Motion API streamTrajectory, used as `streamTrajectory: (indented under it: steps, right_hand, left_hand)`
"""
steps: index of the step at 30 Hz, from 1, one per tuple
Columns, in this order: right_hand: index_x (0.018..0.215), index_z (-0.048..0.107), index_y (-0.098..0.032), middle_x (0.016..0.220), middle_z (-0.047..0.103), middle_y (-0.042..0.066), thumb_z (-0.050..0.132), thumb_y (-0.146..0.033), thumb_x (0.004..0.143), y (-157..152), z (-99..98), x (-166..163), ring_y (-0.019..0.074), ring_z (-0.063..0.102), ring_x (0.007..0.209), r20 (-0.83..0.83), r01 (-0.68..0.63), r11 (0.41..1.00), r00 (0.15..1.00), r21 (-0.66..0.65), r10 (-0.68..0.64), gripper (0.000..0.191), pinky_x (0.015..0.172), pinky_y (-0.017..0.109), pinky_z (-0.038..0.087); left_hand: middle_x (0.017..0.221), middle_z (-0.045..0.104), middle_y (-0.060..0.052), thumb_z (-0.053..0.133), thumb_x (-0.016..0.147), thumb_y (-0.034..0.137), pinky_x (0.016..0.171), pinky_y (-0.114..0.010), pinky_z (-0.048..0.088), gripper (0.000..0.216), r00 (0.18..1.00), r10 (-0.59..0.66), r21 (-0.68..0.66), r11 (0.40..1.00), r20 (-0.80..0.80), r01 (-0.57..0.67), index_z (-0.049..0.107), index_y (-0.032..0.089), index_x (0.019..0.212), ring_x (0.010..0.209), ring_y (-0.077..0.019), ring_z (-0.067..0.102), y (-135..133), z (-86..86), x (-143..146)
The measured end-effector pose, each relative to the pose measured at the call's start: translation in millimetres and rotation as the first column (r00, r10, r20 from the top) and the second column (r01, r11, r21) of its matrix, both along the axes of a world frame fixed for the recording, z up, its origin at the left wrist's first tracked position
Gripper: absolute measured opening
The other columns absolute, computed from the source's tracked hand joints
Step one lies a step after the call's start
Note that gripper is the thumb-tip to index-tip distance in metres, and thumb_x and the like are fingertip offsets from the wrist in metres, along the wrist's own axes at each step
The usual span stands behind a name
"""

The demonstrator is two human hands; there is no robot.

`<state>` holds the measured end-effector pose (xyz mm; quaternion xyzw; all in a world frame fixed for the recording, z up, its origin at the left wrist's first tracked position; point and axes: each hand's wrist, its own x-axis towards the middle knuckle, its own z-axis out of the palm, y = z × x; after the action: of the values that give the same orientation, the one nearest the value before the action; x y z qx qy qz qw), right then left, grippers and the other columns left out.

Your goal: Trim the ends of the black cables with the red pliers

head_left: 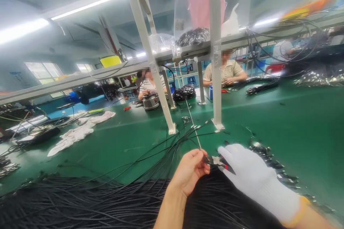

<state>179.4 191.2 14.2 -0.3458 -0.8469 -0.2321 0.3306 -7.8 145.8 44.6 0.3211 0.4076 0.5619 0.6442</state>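
My bare left hand (191, 168) is closed in a pinch on a thin black cable, whose end is mostly hidden by the fingers. From those fingertips a thin pale strand (192, 118) runs away across the table; whether it joins the cable I cannot tell. In a white knitted glove, my right hand (245, 175) is closed around cutting pliers (215, 160) with red and black handles. The metal jaws point left and meet the left fingertips. Under both hands lies a large heap of black cables (107, 200).
Loose cable ends fan over the green table (282, 125). Two white shelf posts (217, 89) stand beyond my hands. Small connectors (279, 166) line the heap's right side. A white cloth (80, 132) lies left. Two people (225, 71) sit opposite, near cable coils (184, 92).
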Motion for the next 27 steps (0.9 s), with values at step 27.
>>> streamTrajectory:
  steps: [27]
  right_hand:
    - [0.087,0.066,-0.023,0.070,0.066,0.004,0.053,-0.023,0.087,15.2,-22.6,14.5,0.0208,0.063,0.059,0.258,0.129,0.987,0.961,-0.100,-0.099,0.013,0.050,0.029,0.029]
  left_hand:
    - [0.066,0.054,0.002,0.055,0.086,0.058,0.055,-0.028,0.040,0.039,0.838,0.127,0.091,0.992,-0.531,-0.092,0.049,0.020,0.078,0.054,-0.0137,0.053,-7.8,-1.3,24.5]
